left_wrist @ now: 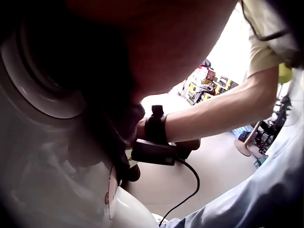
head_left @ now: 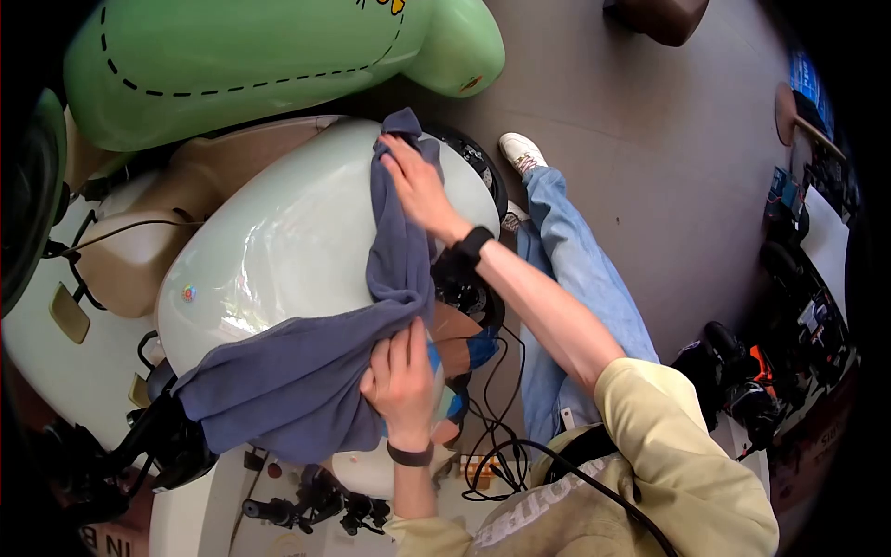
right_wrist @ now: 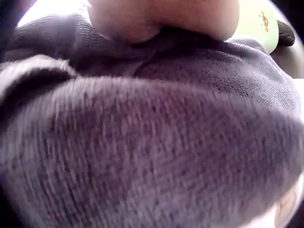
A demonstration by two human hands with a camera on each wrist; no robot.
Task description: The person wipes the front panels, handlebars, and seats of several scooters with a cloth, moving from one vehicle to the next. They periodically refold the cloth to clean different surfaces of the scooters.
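A blue-grey cloth (head_left: 297,381) lies draped over the glossy pale body of a scooter (head_left: 278,241). My right hand (head_left: 418,186) rests flat on the cloth's upper strip, fingers straight, pressing it onto the panel. My left hand (head_left: 399,376) grips a bunched fold of the cloth at the panel's near edge. The right wrist view is filled by the cloth (right_wrist: 152,142) with the right hand (right_wrist: 161,16) on it at the top. In the left wrist view the left hand (left_wrist: 156,42) is a dark blur above the scooter body (left_wrist: 47,180); my right forearm (left_wrist: 213,114) crosses behind.
A green scooter (head_left: 232,56) stands just beyond, and a beige seat (head_left: 139,251) lies to the left. My jeans leg (head_left: 575,260) and white shoe (head_left: 522,153) are on the grey floor (head_left: 650,139). Black cables (head_left: 501,446) hang near me; dark equipment (head_left: 742,371) sits right.
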